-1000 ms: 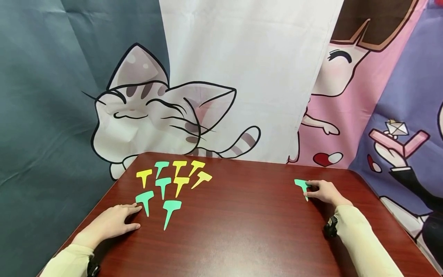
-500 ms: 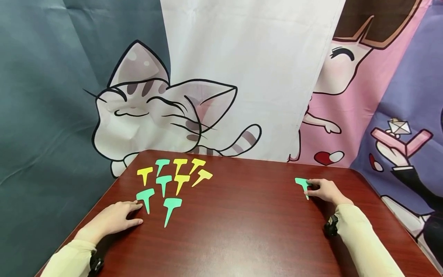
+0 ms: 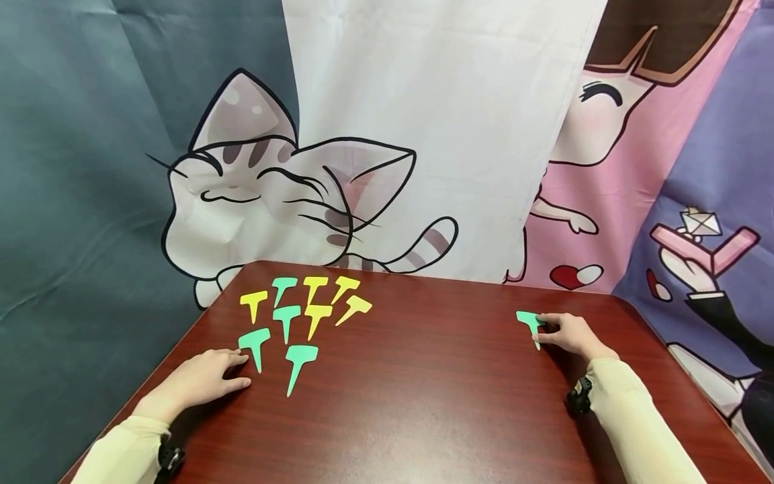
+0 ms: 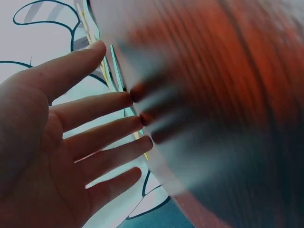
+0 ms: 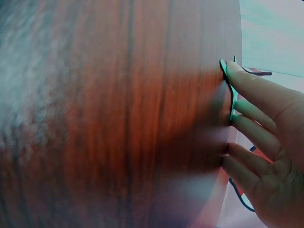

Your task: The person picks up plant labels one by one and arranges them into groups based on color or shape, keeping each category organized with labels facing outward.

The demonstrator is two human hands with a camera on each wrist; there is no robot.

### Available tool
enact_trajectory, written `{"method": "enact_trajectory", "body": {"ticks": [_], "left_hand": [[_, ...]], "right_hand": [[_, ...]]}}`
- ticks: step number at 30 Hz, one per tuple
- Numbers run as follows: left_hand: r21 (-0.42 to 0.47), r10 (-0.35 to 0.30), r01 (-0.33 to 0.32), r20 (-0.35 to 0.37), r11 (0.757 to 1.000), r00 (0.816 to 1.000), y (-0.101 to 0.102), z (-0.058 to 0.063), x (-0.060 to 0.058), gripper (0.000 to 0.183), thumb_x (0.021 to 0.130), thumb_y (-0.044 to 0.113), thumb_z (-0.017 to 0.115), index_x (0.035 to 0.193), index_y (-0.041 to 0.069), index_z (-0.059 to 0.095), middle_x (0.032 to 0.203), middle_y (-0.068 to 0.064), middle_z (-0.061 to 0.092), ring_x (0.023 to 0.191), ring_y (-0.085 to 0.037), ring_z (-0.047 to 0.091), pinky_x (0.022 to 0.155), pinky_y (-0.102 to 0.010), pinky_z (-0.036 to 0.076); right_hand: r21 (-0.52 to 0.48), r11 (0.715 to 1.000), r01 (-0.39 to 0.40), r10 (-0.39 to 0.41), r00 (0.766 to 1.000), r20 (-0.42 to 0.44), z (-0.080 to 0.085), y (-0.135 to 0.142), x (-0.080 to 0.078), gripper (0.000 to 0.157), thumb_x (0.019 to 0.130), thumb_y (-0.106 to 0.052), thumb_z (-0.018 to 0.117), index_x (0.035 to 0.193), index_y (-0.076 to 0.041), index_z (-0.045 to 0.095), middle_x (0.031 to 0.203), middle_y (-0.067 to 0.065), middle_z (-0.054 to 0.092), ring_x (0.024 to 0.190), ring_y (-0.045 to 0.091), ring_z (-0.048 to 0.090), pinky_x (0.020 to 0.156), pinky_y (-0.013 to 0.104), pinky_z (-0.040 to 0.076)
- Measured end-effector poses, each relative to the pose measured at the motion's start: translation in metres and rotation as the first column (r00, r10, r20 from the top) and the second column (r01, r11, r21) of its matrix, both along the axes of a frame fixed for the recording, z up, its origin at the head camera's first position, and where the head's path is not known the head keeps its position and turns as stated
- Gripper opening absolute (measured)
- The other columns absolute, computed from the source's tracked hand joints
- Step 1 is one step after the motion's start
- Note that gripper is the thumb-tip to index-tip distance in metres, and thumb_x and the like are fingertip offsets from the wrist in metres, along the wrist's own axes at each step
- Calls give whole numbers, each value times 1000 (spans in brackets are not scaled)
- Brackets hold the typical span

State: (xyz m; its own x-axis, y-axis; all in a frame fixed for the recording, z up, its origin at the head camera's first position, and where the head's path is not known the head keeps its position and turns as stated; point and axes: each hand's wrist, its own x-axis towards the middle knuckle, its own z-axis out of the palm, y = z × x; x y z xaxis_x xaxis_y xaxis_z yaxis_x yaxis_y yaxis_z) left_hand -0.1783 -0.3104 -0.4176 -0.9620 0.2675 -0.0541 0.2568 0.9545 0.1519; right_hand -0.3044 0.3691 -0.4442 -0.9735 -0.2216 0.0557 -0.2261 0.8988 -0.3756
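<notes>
At the right of the table, my right hand (image 3: 568, 335) pinches a green T-shaped plant label (image 3: 527, 318) between thumb and fingers. In the right wrist view this label (image 5: 233, 102) is seen nearly edge-on, close to the tabletop. My left hand (image 3: 196, 380) rests at the table's left side with fingers straight and spread, holding nothing. Its fingertips lie by another green plant label (image 3: 256, 341). Nearby are further green labels, the closest one (image 3: 300, 356) pointing toward the front. Several yellow labels (image 3: 317, 312) lie behind, flat on the wood.
The dark red-brown wooden table (image 3: 417, 376) has rounded far corners. Directly behind it hangs a cloth backdrop (image 3: 471, 121) printed with a cat and cartoon figures. A dark device (image 3: 579, 396) is strapped to the right wrist.
The head view has shifted slightly. Both hands keep nearly the same place, and the labels lie as before.
</notes>
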Motion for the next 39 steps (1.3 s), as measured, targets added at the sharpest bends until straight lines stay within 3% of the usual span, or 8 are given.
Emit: {"method": "enact_trajectory", "body": {"ticks": [12, 23, 34, 39], "left_hand": [[1, 67, -67, -89, 998, 994, 8, -5, -6, 45, 78, 36, 73, 108, 2, 70, 123, -31, 56, 113, -48, 51, 84, -59, 46], [2, 87, -88, -203, 996, 975, 21, -9, -12, 28, 75, 29, 76, 86, 5, 71, 120, -34, 56, 115, -51, 49, 90, -62, 43], [40, 167, -162, -188, 986, 968, 26, -8, -18, 23, 74, 27, 78, 76, 9, 63, 130, -42, 43, 124, -60, 32, 98, -70, 29], [32, 191, -188, -165, 982, 968, 27, -10, -23, 39, 75, 29, 77, 92, -3, 64, 133, -43, 37, 126, -61, 27, 100, -70, 26]], "right_hand": [[1, 1000, 4, -4, 1000, 0, 0, 0, 0, 64, 77, -37, 76, 125, 2, 59, 121, 31, 58, 111, 50, 51, 91, 61, 42], [10, 1000, 14, -14, 1000, 8, -2, 0, -1, 65, 76, -38, 76, 125, 2, 59, 122, 32, 57, 112, 51, 50, 90, 62, 42], [14, 1000, 7, -7, 1000, 1, -1, -1, -1, 64, 76, -39, 76, 124, 1, 60, 119, 31, 59, 109, 50, 52, 89, 61, 43], [14, 1000, 7, -7, 1000, -4, -1, -1, 0, 64, 76, -38, 76, 124, 1, 60, 118, 31, 60, 108, 50, 53, 88, 61, 43]]}}
